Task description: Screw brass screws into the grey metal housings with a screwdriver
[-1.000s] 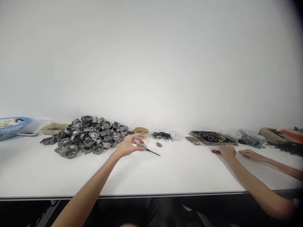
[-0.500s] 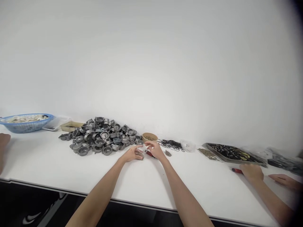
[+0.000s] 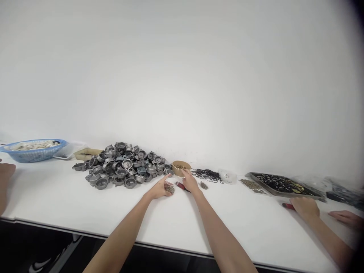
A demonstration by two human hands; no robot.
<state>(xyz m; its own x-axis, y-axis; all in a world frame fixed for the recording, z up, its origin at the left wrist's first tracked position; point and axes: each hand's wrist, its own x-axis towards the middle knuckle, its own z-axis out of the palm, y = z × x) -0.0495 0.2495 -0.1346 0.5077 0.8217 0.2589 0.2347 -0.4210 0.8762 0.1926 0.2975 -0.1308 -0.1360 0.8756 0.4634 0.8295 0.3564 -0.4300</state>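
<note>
My left hand [image 3: 159,188] curls its fingers around a pale, round plastic-looking part [image 3: 171,182], whose exact kind is too small to tell. Just under it, beside the thumb, lies a small heap of brass-coloured pieces [image 3: 170,189]. My right hand [image 3: 190,182] stretches its index finger to the near rim of a tan bowl [image 3: 176,171] that contains small brass-coloured pieces. Thumb and index look apart; the other fingers are hidden. A red-handled tool [image 3: 181,185] lies below this hand, partly covered by it; whether the hand touches it I cannot tell.
A pile of grey metal housings [image 3: 127,163] stands left of the bowl, beyond it a blue basket [image 3: 34,154]. Black rings [image 3: 207,174], a clear bag [image 3: 227,176] and a dark tray [image 3: 257,181] lie rightward. A co-worker's hand [image 3: 305,207] is by another red-handled tool [image 3: 288,206].
My right hand has left the pale part by my left hand and moved over to the bowl's rim. My left hand stays nearly in place, and the whole view has shifted slightly.
</note>
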